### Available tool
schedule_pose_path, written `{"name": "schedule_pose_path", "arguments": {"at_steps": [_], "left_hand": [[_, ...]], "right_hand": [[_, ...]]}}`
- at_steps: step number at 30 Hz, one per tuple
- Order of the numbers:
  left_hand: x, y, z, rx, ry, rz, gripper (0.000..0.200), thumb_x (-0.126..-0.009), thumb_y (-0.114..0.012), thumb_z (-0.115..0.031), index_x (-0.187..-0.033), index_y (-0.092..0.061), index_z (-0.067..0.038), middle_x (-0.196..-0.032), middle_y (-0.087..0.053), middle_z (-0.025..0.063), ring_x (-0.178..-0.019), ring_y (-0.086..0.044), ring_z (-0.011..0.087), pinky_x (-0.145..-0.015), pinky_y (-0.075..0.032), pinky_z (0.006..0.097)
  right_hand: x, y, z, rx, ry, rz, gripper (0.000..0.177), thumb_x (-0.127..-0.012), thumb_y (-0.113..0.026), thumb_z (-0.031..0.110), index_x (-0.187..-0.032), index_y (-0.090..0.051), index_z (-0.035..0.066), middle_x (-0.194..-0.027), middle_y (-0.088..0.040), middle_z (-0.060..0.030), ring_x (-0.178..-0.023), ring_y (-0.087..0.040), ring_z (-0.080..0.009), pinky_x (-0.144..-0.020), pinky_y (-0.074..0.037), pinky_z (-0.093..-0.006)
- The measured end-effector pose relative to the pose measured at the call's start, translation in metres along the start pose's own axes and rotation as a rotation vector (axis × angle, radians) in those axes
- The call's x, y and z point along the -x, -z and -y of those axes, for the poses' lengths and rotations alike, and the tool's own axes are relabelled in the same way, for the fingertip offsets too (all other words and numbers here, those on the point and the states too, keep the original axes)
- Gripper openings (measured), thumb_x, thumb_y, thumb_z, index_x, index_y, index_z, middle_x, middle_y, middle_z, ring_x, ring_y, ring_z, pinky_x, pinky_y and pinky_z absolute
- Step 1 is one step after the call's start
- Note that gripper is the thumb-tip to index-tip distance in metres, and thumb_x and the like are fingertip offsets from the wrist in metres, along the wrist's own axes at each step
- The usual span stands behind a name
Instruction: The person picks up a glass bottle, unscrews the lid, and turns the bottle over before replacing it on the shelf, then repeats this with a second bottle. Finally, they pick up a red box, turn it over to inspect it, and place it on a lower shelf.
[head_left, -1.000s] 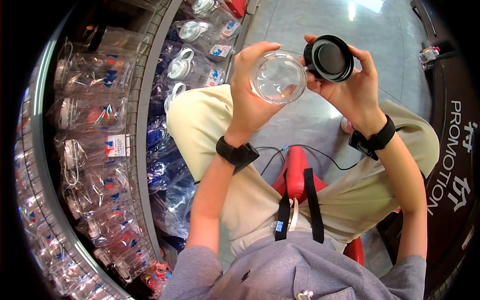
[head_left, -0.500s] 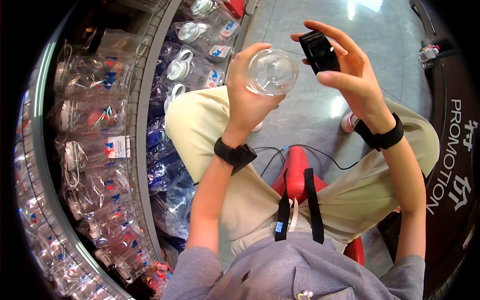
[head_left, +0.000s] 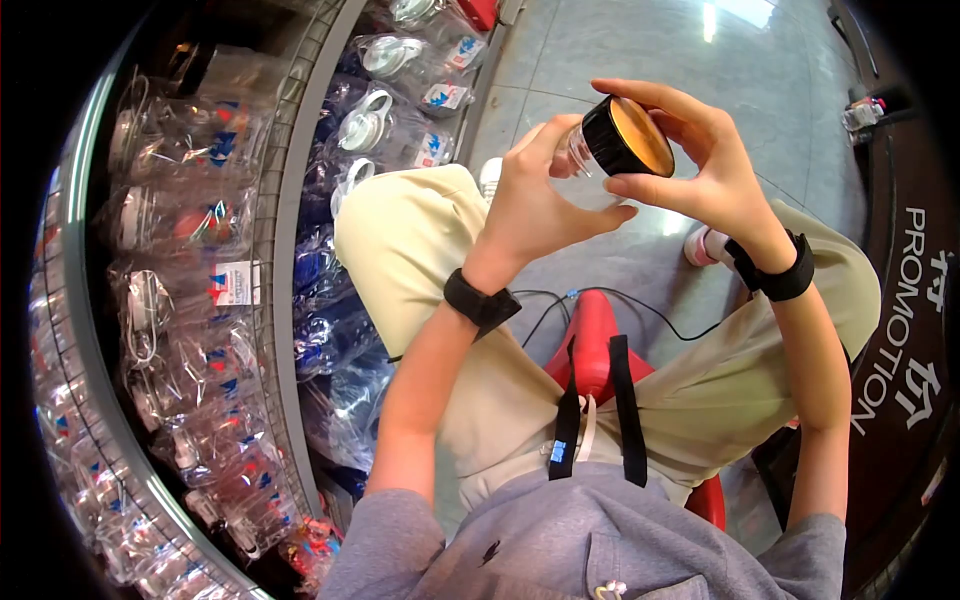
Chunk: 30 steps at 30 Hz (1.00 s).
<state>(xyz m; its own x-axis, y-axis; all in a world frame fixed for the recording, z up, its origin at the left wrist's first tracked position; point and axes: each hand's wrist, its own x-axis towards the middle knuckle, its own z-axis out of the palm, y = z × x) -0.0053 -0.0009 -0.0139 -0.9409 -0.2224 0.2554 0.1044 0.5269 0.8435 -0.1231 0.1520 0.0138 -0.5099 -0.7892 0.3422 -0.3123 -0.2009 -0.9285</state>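
My left hand (head_left: 535,190) is wrapped round a clear jar (head_left: 574,160), which is tilted with its mouth toward the right. A black lid with a gold-orange top (head_left: 640,137) sits against the jar's mouth; whether it is threaded on cannot be told. My right hand (head_left: 695,150) grips the lid by its rim, thumb below and fingers above. Much of the jar is hidden behind the left fingers. Both hands are raised in front of my knees.
Shelves on the left hold several wrapped plastic bottles (head_left: 185,215) behind a wire rail (head_left: 268,190). Below me is a red seat (head_left: 594,345) with a black cable (head_left: 665,312) near it. A dark promotion stand (head_left: 905,330) is at right, with a small bottle (head_left: 862,113) by it.
The lid has come left onto the jar's mouth, its gold-orange top now facing right. My left hand has turned the jar toward the lid, and the two hands are closer together.
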Motion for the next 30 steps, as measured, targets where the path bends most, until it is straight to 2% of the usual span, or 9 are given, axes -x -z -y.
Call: {"name": "schedule_pose_path", "arguments": {"at_steps": [4, 7, 10, 18, 23, 24, 27, 28, 30], "left_hand": [[0.0, -0.006, 0.006, -0.013, -0.032, -0.05, 0.069, -0.053, -0.088, -0.023, -0.111, -0.057, -0.005, -0.09, -0.06, 0.0068, -0.072, -0.062, 0.0156, -0.067, -0.052, 0.0286], [0.001, -0.004, 0.003, -0.104, -0.036, -0.051, 0.069, -0.053, -0.088, -0.024, -0.112, -0.057, -0.004, -0.089, -0.06, 0.0061, -0.072, -0.062, 0.0148, -0.065, -0.052, 0.0279], [0.001, -0.005, 0.01, -0.017, 0.057, -0.108, 0.069, -0.054, -0.088, -0.024, -0.112, -0.057, -0.004, -0.089, -0.06, 0.0055, -0.071, -0.062, 0.0143, -0.065, -0.052, 0.0275], [0.002, -0.004, 0.011, 0.129, 0.027, 0.023, 0.07, -0.054, -0.088, -0.022, -0.113, -0.056, -0.003, -0.085, -0.061, 0.0054, -0.07, -0.061, 0.0128, -0.064, -0.051, 0.0268], [0.003, -0.007, 0.004, 0.11, 0.068, 0.012, 0.07, -0.053, -0.087, -0.022, -0.113, -0.056, -0.003, -0.09, -0.061, 0.0066, -0.072, -0.063, 0.0151, -0.065, -0.053, 0.0279], [0.003, -0.005, 0.003, -0.024, 0.05, 0.009, 0.07, -0.053, -0.087, -0.023, -0.112, -0.056, -0.003, -0.093, -0.061, 0.0073, -0.072, -0.063, 0.016, -0.065, -0.053, 0.0288], [0.002, -0.006, 0.007, 0.111, 0.169, -0.044, 0.068, -0.053, -0.087, -0.023, -0.11, -0.057, -0.004, -0.091, -0.062, 0.0068, -0.072, -0.063, 0.0156, -0.064, -0.053, 0.0287], [0.001, 0.0, -0.002, 0.095, 0.229, 0.023, 0.062, -0.063, -0.085, -0.005, -0.117, -0.053, 0.001, -0.104, -0.065, 0.0066, -0.094, -0.063, 0.0122, -0.083, -0.053, 0.0283], [-0.002, 0.003, 0.006, 0.179, 0.188, -0.004, 0.064, -0.057, -0.087, -0.016, -0.111, -0.057, -0.002, -0.093, -0.064, 0.0053, -0.08, -0.062, 0.0124, -0.071, -0.052, 0.0275]], "right_hand": [[0.0, -0.001, 0.004, 0.256, 0.048, -0.024, 0.053, -0.071, -0.081, 0.02, -0.116, -0.061, 0.001, -0.101, -0.068, -0.0112, -0.091, -0.065, -0.0181, -0.085, -0.051, -0.0308], [0.001, 0.002, 0.007, 0.499, -0.006, 0.009, 0.052, -0.071, -0.081, 0.027, -0.111, -0.062, -0.001, -0.088, -0.068, -0.0142, -0.081, -0.066, -0.0217, -0.077, -0.052, -0.0303], [-0.001, 0.004, 0.005, 0.381, -0.054, 0.031, 0.052, -0.07, -0.08, 0.029, -0.108, -0.063, -0.002, -0.081, -0.066, -0.0153, -0.076, -0.065, -0.0232, -0.073, -0.051, -0.0302], [-0.002, 0.008, 0.004, 0.254, 0.023, 0.076, 0.06, -0.066, -0.081, 0.024, -0.118, -0.059, 0.003, -0.097, -0.067, -0.0117, -0.087, -0.064, -0.0237, -0.079, -0.051, -0.0326], [-0.005, 0.008, 0.009, 0.43, 0.135, 0.117, 0.055, -0.069, -0.08, 0.023, -0.116, -0.061, 0.004, -0.087, -0.066, -0.0117, -0.078, -0.064, -0.0216, -0.068, -0.051, -0.0328], [-0.004, 0.007, 0.008, 0.432, 0.079, 0.118, 0.053, -0.069, -0.08, 0.023, -0.114, -0.061, 0.003, -0.084, -0.065, -0.0119, -0.075, -0.064, -0.0207, -0.066, -0.05, -0.0322], [-0.002, 0.009, 0.008, 0.422, -0.129, 0.119, 0.05, -0.069, -0.081, 0.023, -0.108, -0.062, -0.001, -0.077, -0.063, -0.0123, -0.067, -0.062, -0.018, -0.06, -0.048, -0.0302], [-0.003, 0.01, 0.011, 0.403, -0.222, 0.12, 0.049, -0.069, -0.081, 0.023, -0.106, -0.062, -0.003, -0.074, -0.062, -0.0122, -0.066, -0.061, -0.0172, -0.059, -0.047, -0.0296], [-0.004, 0.014, 0.007, 0.396, -0.309, 0.126, 0.055, -0.066, -0.083, 0.024, -0.111, -0.061, 0.001, -0.079, -0.062, -0.0097, -0.068, -0.059, -0.0135, -0.058, -0.045, -0.0263]]}}
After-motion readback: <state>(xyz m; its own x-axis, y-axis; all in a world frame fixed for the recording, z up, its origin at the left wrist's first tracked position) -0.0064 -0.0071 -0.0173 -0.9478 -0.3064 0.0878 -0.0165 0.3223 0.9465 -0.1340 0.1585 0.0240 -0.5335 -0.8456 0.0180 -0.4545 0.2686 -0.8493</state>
